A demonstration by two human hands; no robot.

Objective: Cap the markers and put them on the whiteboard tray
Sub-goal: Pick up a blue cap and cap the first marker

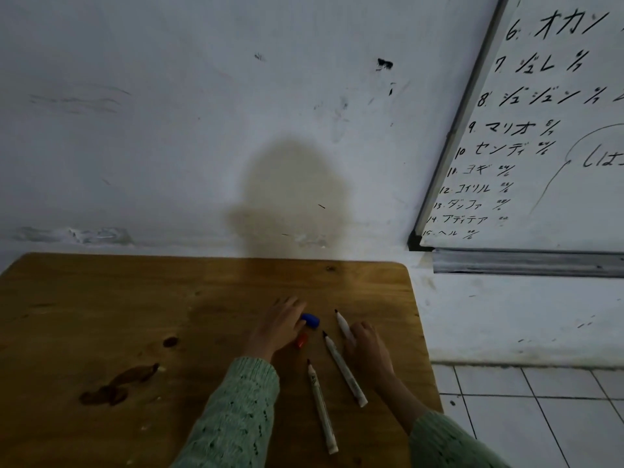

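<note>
Three uncapped white markers lie on the wooden table (pixel 101 315). The nearest marker (pixel 322 407) points away from me, and a second marker (pixel 344 368) lies just right of it. The third marker (pixel 342 324) is partly under the fingers of my right hand (pixel 366 352), which rests on it. A blue cap (pixel 311 320) lies at the fingertips of my left hand (pixel 278 327), whose fingers are spread flat. A red cap (pixel 301 340) lies beside that hand's edge. The whiteboard tray (pixel 526 263) is mounted under the whiteboard (pixel 540 146) at the upper right.
The table stands against a stained white wall (pixel 202 113). Dark stains (pixel 118 383) mark the table's left half. To the right of the table is white tiled floor (pixel 540 417). The whiteboard carries a handwritten numbered list.
</note>
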